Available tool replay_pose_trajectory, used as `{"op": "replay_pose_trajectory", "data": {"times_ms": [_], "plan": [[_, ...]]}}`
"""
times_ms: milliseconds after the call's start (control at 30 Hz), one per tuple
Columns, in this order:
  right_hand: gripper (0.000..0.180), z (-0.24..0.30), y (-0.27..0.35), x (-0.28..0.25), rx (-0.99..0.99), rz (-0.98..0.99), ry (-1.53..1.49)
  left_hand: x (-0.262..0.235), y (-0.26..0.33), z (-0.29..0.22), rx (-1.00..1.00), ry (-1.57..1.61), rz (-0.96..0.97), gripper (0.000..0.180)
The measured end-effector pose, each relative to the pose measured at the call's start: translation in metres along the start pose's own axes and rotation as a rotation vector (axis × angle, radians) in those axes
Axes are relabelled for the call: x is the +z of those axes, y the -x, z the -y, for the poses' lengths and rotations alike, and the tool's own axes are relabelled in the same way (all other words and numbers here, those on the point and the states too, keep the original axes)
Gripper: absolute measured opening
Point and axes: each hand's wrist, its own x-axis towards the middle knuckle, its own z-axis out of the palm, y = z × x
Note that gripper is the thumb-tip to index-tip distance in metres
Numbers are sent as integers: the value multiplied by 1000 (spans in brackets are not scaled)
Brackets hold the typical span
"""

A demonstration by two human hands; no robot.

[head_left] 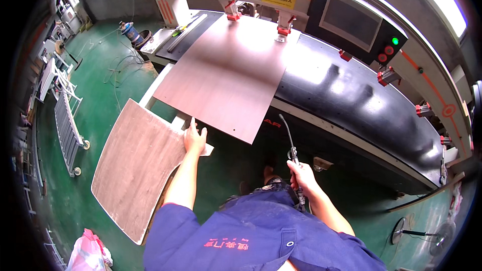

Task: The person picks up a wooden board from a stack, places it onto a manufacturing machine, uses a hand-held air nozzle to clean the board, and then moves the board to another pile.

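In my right hand (302, 176) is an air blow gun (294, 158) with a long, thin, bent nozzle pointing away from me. My fingers are wrapped round its handle. My left hand (195, 139) has its fingers apart, beside the right edge of a wood-grain board (140, 165) at the left. Whether it touches that board cannot be made out. Just beyond my left hand, a large brown panel (226, 75) lies on the machine's black bed, its near corner sticking out past the bed's front edge. Pale support bars (179, 120) show between the panel and the board.
A white machine beam (336, 5) with red-footed clamps (284, 30) arches over the bed (361, 100). A control screen (349, 17) hangs from it. Trolleys (66, 120) and a blue canister (131, 33) stand on the green floor at left; a pink bag (89, 252) lies lower left.
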Motion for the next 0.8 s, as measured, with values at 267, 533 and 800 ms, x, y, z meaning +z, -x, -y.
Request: {"op": "replay_pose_trajectory", "data": {"times_ms": [267, 533, 800], "plan": [[40, 36, -20, -3, -34, -24, -27, 28, 1, -51, -398, 590, 48, 82], [41, 67, -58, -11, -77, 51, -145, 69, -29, -52, -779, 1434, 49, 55], [47, 106, -127, -59, -31, 6, -181, 60, -19, -92, -875, 1282, -105, 55]]}}
